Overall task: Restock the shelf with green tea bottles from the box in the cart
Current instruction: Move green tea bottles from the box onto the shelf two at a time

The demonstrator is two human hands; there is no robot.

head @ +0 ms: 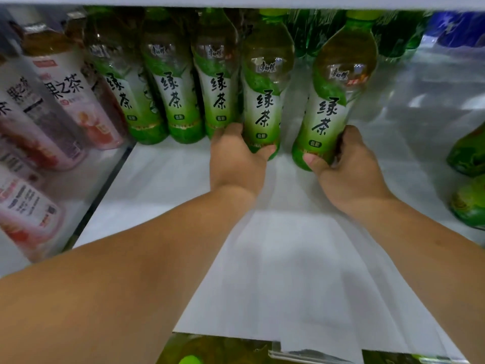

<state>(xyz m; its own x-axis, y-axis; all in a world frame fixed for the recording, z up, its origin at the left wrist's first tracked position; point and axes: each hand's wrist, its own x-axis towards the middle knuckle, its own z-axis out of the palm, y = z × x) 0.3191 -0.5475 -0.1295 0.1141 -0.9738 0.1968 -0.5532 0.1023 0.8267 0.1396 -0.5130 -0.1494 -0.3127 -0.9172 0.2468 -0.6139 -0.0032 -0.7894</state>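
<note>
Both arms reach deep into a white shelf (162,179). My left hand (236,158) grips the base of an upright green tea bottle (265,88) beside a row of three green tea bottles (173,88) standing at the back. My right hand (349,164) holds the base of a second green tea bottle (338,95), which leans slightly to the right, a gap apart from the first. More green bottles (393,32) stand behind, partly hidden.
Pink and purple fruit tea bottles (65,95) fill the neighbouring section left of a dark divider (105,195). Two green bottles (469,179) lie at the right edge. A blue item (456,27) sits far back right. Green-capped bottles (191,359) show below the shelf edge.
</note>
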